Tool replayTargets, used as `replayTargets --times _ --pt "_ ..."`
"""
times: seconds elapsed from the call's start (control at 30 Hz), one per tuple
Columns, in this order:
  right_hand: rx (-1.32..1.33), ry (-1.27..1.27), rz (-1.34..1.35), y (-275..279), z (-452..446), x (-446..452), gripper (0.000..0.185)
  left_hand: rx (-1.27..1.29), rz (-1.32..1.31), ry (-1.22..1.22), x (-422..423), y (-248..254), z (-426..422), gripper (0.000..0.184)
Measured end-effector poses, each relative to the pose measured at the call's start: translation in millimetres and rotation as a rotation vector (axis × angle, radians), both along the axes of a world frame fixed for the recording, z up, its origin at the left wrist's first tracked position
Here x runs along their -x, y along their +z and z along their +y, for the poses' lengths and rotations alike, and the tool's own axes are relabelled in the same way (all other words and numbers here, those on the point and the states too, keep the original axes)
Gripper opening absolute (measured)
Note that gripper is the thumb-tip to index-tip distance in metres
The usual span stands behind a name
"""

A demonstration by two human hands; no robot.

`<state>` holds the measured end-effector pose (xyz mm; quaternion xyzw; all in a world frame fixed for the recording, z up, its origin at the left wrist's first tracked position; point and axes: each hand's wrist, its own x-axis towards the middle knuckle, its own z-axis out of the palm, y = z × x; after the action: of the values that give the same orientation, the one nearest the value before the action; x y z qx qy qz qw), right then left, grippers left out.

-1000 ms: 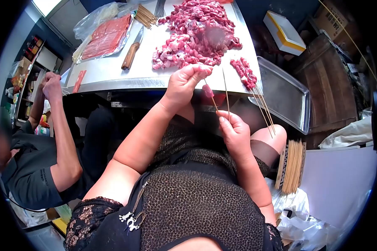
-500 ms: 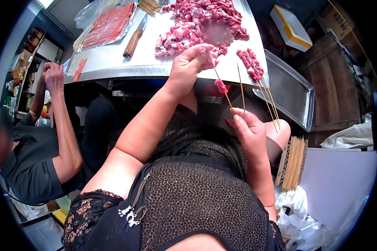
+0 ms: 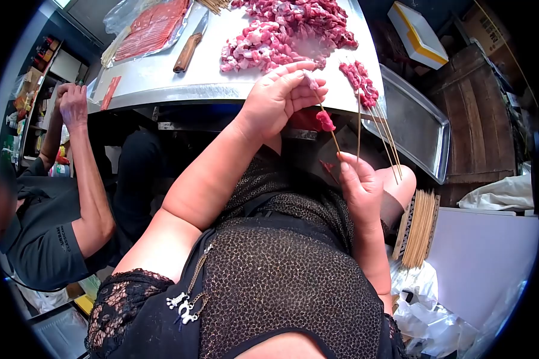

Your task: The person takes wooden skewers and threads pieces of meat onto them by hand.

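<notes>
My left hand is just over the table's near edge, its thumb and forefinger closed on a pale piece of meat at a skewer's tip. Its other fingers are loosely curled. Lower on that bamboo skewer sits a dark red piece of meat. My right hand pinches the skewer near its lower end. A second skewer rises from the same hand, with no meat visible along its shaft; its tip overlaps the finished-looking meat skewers lying at the table corner.
A heap of cut meat lies on the white table, with a wooden-handled knife and bagged red sticks. At right are a metal tray and a box of skewers. A co-worker sits at left.
Both hands and the skewer have shifted slightly to the right. My left hand's fingers have loosened and spread, showing the pale meat at the skewer's tip more clearly.
</notes>
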<state>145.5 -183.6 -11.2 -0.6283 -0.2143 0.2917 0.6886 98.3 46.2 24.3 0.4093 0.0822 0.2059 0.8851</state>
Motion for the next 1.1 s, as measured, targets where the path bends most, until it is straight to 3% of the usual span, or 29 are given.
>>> replayTargets --times 0.53,0.7,0.83,0.93,0.97,1.03,1.07,1.1 --pt "0.058 -0.046 -0.078 -4.5 10.8 13.3 0.022 0.103 -0.085 0.068 -5.6 -18.0 -26.2 0.022" --pt "0.031 -0.01 0.141 0.7 14.3 13.0 0.022 0.097 -0.048 0.042 -9.2 -13.9 -30.4 0.025" --pt "-0.035 -0.019 0.089 0.8 25.1 9.5 0.023 0.092 -0.133 0.084 -17.3 -22.0 -33.7 0.026" --pt "-0.036 -0.056 0.07 9.5 36.4 2.9 0.023 0.114 -0.157 0.042 -20.3 -22.7 -38.0 0.03" --pt "-0.022 -0.039 0.017 13.9 37.0 -4.5 0.022 0.091 -0.03 -0.11 -19.1 -20.5 -25.7 0.027" --pt "-0.066 -0.081 -0.022 21.2 37.5 -15.7 0.022 -0.391 0.113 -0.182 -23.7 -3.6 -5.2 0.034" --pt "-0.064 -0.122 -0.035 23.7 35.7 -20.1 0.021 -0.523 0.112 -0.164 -23.1 -0.7 5.3 0.051" --pt "-0.073 -0.117 -0.082 26.1 31.8 -24.7 0.022 -0.985 0.113 -0.026 -31.1 -7.0 29.9 0.049"
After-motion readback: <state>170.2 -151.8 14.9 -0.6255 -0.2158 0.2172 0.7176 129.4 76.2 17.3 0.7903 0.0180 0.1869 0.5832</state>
